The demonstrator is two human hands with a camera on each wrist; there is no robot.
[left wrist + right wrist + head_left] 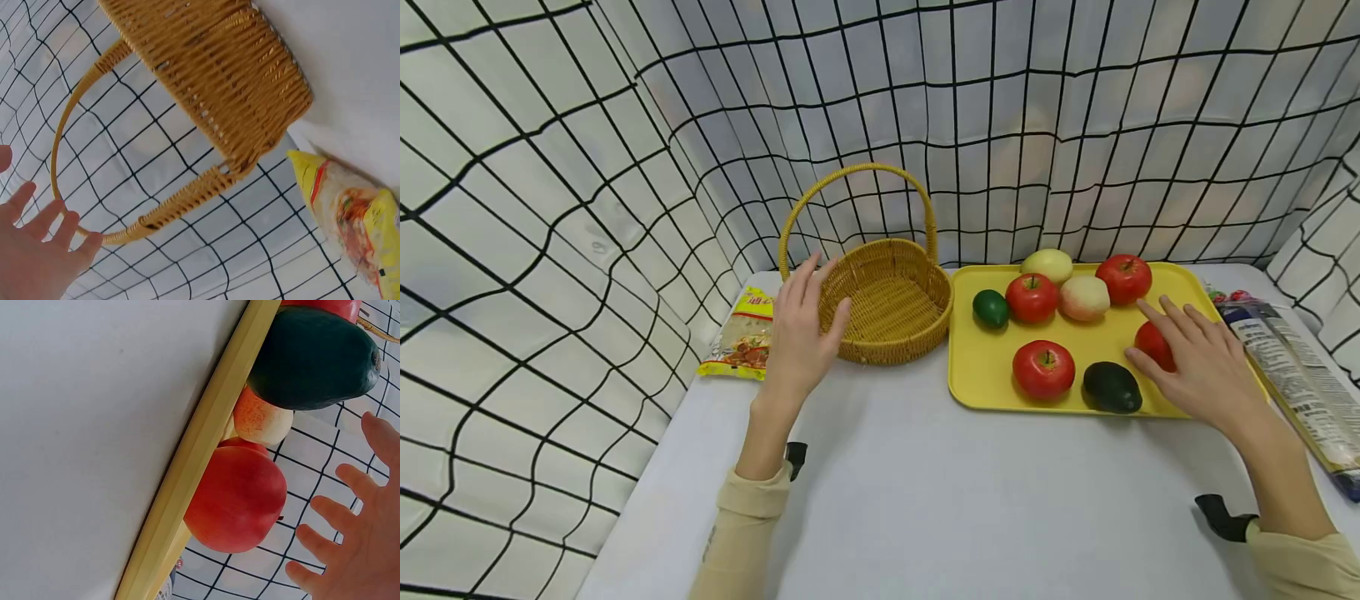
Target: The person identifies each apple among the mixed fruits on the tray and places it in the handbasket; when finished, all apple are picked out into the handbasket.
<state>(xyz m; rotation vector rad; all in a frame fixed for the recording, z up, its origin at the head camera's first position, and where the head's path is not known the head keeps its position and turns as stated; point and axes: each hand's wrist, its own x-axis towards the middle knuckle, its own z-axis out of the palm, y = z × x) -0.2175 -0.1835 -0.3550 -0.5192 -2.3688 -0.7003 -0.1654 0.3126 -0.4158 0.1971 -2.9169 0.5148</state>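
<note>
Right hand (1206, 367), fingers spread and holding nothing, hovers over a red apple (1152, 343) at the tray's (985, 375) near right. Left hand (801, 333), also spread and holding nothing, sits by the basket (887, 300), far left on the desk (925, 500). Basket holds nothing; all 8 fruits remain on the tray.

A white curtain (550, 167) with a black grid hangs on the left, far and right sides of the pale grey surface (925, 500), evenly lit.

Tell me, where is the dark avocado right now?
In the head view, the avocado lies at the front edge of the yellow tray, between a red apple and the right hand.
</note>
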